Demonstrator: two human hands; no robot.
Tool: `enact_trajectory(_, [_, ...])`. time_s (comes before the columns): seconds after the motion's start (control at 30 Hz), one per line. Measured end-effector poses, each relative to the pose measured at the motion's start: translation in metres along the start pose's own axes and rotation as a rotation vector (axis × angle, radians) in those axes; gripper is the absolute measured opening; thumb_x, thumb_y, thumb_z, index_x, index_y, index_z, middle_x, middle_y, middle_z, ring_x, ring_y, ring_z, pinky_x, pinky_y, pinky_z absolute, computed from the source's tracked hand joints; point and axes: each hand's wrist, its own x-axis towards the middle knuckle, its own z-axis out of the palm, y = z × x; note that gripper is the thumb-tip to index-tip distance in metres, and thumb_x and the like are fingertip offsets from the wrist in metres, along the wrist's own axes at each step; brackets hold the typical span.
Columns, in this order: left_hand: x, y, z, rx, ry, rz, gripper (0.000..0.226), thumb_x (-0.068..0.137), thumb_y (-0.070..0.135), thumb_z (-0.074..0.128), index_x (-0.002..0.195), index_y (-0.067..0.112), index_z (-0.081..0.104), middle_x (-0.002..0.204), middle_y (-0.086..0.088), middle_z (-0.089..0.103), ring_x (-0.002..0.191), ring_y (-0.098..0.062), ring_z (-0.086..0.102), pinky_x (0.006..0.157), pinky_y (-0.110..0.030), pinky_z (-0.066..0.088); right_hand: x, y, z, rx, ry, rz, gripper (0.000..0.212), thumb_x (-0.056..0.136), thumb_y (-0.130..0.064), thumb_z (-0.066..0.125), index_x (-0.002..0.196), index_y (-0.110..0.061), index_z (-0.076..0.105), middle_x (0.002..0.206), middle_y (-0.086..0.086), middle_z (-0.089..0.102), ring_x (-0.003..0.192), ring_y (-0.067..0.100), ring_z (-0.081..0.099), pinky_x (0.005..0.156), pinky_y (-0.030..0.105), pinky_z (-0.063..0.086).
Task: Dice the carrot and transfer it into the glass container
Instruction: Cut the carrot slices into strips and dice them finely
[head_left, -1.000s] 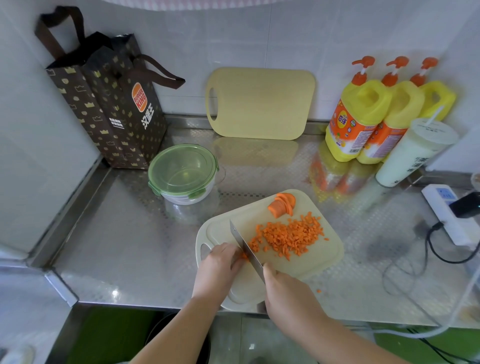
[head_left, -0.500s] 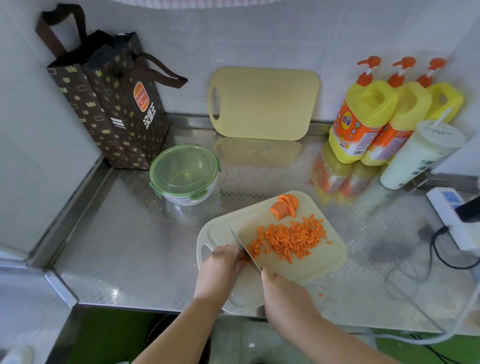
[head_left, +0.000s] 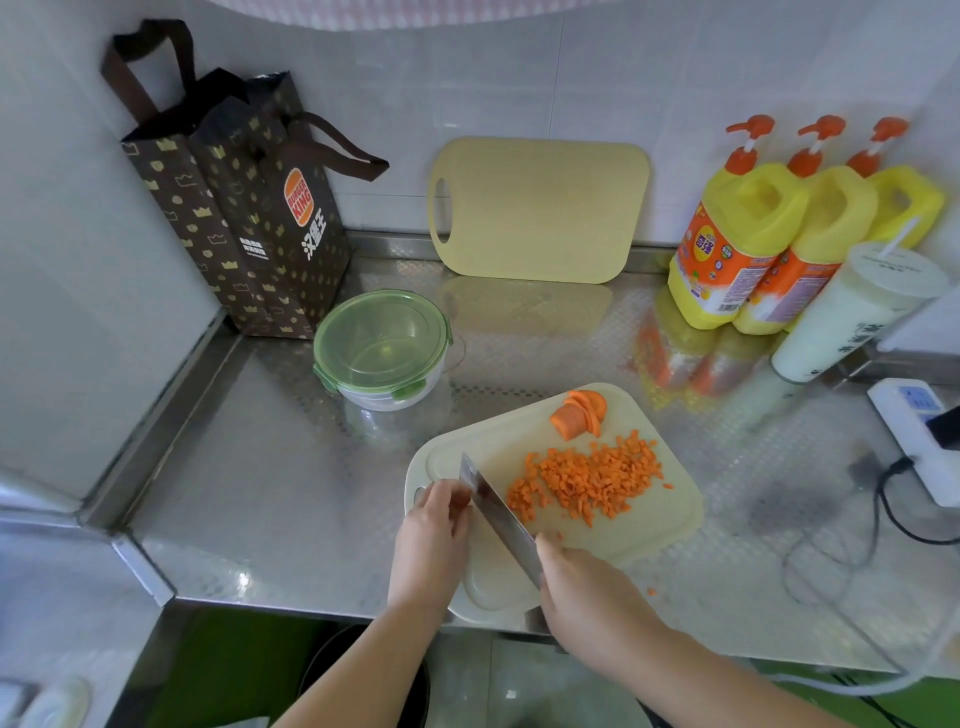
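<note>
Dicing step. Right hand (head_left: 587, 592) grips the knife (head_left: 498, 512); left hand (head_left: 431, 535), fingers curled, holds a mostly hidden carrot piece (head_left: 460, 501). Diced carrot (head_left: 587, 480) and uncut slices (head_left: 579, 413) lie on the cutting board (head_left: 649, 525). Next, probably: dice the slices, then open the lidded glass container (head_left: 382, 348).

Shows only two bare forearms, smooth and rounded, each ending in a bare hand, left hand (head_left: 431, 535) and right hand (head_left: 587, 592), with short fingers (head_left: 445, 498) seen from the back.
</note>
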Motion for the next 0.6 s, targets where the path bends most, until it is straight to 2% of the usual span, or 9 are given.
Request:
enact_trajectory(0.13, [-0.003, 0.001, 0.0, 0.09, -0.068, 0.064, 0.017, 0.091, 0.015, 0.057, 0.107, 0.021, 0.059, 0.097, 0.014, 0.049, 0.091, -0.012, 0.058, 0.076, -0.027, 0.047, 0.004, 0.011, -0.004, 0.031, 0.0, 0.065, 0.039, 0.095, -0.008, 0.038, 0.134, -0.013, 0.035, 0.092, 0.001, 0.056, 0.079, 0.019, 0.057, 0.059, 0.026, 0.04])
enact_trajectory(0.27, [-0.002, 0.0, 0.0, 0.174, -0.142, 0.125, 0.025, 0.091, 0.018, 0.056, 0.117, 0.022, 0.057, 0.106, 0.014, 0.048, 0.092, -0.003, 0.048, 0.077, -0.024, 0.046, 0.007, 0.03, -0.018, 0.024, 0.069, 0.074, 0.018, 0.098, -0.016, 0.036, 0.115, -0.016, 0.042, 0.074, -0.006, 0.047, 0.068, 0.017, 0.053, 0.052, 0.026, 0.034])
enact_trajectory(0.37, [0.001, 0.007, -0.003, 0.038, -0.061, 0.093, 0.024, 0.091, 0.011, 0.056, 0.112, 0.021, 0.06, 0.102, 0.016, 0.052, 0.092, -0.004, 0.056, 0.081, -0.027, 0.05, 0.006, 0.041, -0.032, -0.05, 0.125, -0.013, 0.004, 0.098, -0.019, 0.036, 0.101, -0.02, 0.04, 0.071, -0.009, 0.042, 0.072, 0.022, 0.054, 0.053, 0.03, 0.031])
enact_trajectory(0.43, [0.007, 0.017, -0.01, -0.083, 0.071, 0.047, 0.022, 0.092, 0.008, 0.053, 0.105, 0.024, 0.061, 0.098, 0.018, 0.056, 0.089, -0.001, 0.058, 0.075, -0.02, 0.05, 0.004, 0.051, -0.044, -0.163, 0.213, -0.092, 0.016, 0.094, -0.018, 0.047, 0.109, -0.022, 0.05, 0.08, -0.01, 0.052, 0.072, 0.022, 0.057, 0.055, 0.033, 0.033])
enact_trajectory(0.5, [0.015, 0.03, -0.019, -0.144, 0.151, 0.016, 0.026, 0.093, 0.004, 0.048, 0.1, 0.027, 0.06, 0.097, 0.018, 0.057, 0.087, 0.001, 0.055, 0.07, -0.006, 0.041, 0.003, 0.066, -0.051, -0.298, 0.335, -0.19, 0.042, 0.071, -0.013, 0.074, 0.109, -0.029, 0.064, 0.085, -0.011, 0.061, 0.055, 0.019, 0.053, 0.047, 0.026, 0.034])
enact_trajectory(0.53, [0.019, 0.036, -0.023, -0.157, 0.154, 0.014, 0.029, 0.093, 0.003, 0.046, 0.096, 0.028, 0.061, 0.096, 0.017, 0.058, 0.087, 0.002, 0.054, 0.069, -0.004, 0.038, 0.002, 0.073, -0.054, -0.355, 0.358, -0.218, 0.053, 0.057, -0.008, 0.081, 0.104, -0.03, 0.069, 0.083, -0.011, 0.062, 0.047, 0.016, 0.046, 0.043, 0.024, 0.035])
enact_trajectory(0.6, [0.027, 0.049, -0.026, -0.179, 0.057, 0.015, 0.035, 0.091, -0.001, 0.043, 0.086, 0.028, 0.062, 0.093, 0.017, 0.062, 0.087, 0.003, 0.056, 0.067, -0.001, 0.037, 0.003, 0.087, -0.059, -0.446, 0.355, -0.26, 0.062, 0.041, -0.002, 0.083, 0.096, -0.03, 0.071, 0.083, -0.008, 0.062, 0.043, 0.016, 0.041, 0.043, 0.024, 0.04])
